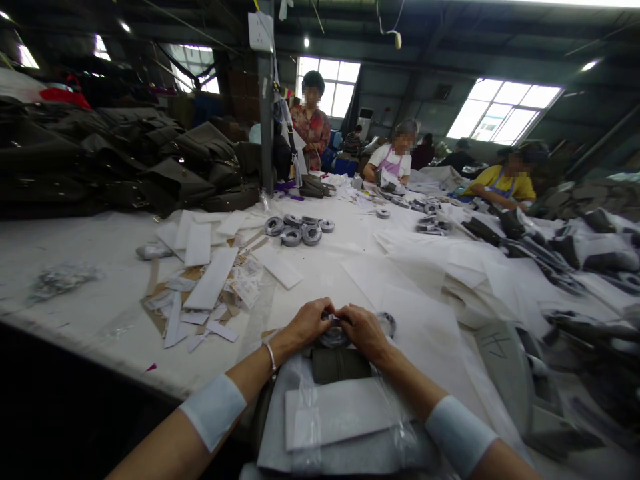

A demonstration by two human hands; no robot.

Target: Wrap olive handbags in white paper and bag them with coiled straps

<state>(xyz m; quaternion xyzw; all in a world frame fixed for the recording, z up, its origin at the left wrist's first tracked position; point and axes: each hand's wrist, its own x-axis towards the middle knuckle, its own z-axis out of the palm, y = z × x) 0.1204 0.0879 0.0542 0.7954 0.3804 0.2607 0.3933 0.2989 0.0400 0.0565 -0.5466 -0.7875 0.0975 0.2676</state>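
Grey coil (pixel 334 337) | between both hands (pixel 311 323) | just beyond folded olive piece (pixel 341 365)

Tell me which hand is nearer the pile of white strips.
Left. The left hand is right of the white strips, across a gap; the right hand is farther right.

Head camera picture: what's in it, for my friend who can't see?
A person's left hand and right hand meet at a coil by a white table. More coils and papers lie beyond, with co-workers farther back.
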